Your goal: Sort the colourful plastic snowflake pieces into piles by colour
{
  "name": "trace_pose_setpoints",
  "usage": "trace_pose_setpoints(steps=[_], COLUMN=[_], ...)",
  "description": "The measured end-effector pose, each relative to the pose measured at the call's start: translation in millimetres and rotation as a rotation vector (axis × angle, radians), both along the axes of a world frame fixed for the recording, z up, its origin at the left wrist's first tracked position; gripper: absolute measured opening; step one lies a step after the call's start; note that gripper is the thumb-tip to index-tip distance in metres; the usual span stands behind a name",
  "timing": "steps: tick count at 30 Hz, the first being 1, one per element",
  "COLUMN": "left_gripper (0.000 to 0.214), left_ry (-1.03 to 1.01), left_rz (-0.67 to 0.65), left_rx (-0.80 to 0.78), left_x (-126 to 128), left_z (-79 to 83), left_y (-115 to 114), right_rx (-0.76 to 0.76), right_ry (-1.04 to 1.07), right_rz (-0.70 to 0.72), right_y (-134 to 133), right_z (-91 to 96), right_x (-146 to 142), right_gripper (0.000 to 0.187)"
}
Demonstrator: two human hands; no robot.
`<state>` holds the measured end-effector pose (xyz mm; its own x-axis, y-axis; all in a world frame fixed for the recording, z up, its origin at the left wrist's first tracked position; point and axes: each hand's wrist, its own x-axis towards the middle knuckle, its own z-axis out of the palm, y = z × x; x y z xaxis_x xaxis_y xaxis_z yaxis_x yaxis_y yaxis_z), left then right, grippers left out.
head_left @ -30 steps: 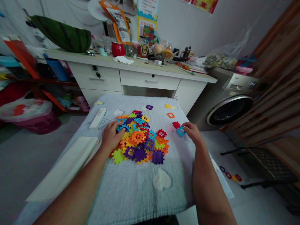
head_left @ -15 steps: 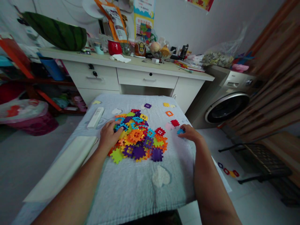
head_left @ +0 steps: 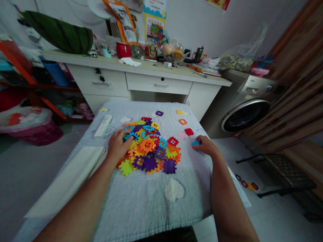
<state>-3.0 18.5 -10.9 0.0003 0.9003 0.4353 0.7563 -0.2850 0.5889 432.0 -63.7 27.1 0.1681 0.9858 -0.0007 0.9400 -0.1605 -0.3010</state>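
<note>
Plastic interlocking tiles with notched edges lie in a mixed-colour heap on a cloth-covered table. My left hand rests at the heap's left edge, thumb and fingers apart, touching a blue tile; its fingertips are partly hidden among the pieces. At the table's right side, my right hand has its thumb and fingers curled at a small blue tile, low over the cloth. Above that hand lie a red tile, an orange frame tile and a yellow tile, all apart. A purple tile lies behind the heap.
A long white box and a folded pale cloth lie on the left. Beyond the table stands a white desk bearing a watermelon and jars. A washing machine and a low black stool are on the right.
The blue tile at my right hand looks lower and flatter on the cloth, with the hand shifted slightly right. My left hand stays at the heap. The view has moved a little.
</note>
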Motion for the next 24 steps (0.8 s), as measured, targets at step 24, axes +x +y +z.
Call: trace_pose_setpoints(steps=[24], left_gripper=[0.029], left_ry=[-0.012], left_rz=[0.017], left_rx=[-0.026], left_x=[2.4], left_z=[1.2], left_y=[-0.4], right_rx=[0.199], right_ry=[0.112], right_rz=[0.622], right_y=[17.4], right_z=[-5.9], right_x=[-133.6], right_gripper=[0.049])
